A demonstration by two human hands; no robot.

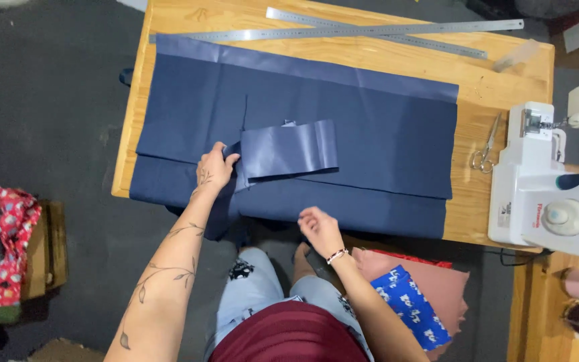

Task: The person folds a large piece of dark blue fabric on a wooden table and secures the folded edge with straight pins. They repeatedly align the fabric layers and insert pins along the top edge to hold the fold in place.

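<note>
left hand (pixel 214 165) grip pinching fabric strip (pixel 288 149) | right hand (pixel 319 228) hovering, grip loose, empty

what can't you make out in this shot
Head view, the only one:
- Sewing machine: cut off by the right edge.
- Table under the navy fabric: hidden by the fabric.
- Left hand: its fingertips are tucked under the folded strip, so the grip is unclear.
- Right hand: blurred; whether it touches the fabric is unclear.
- Ruler markings: too small.
- Scissors: small, blades unclear.
</note>
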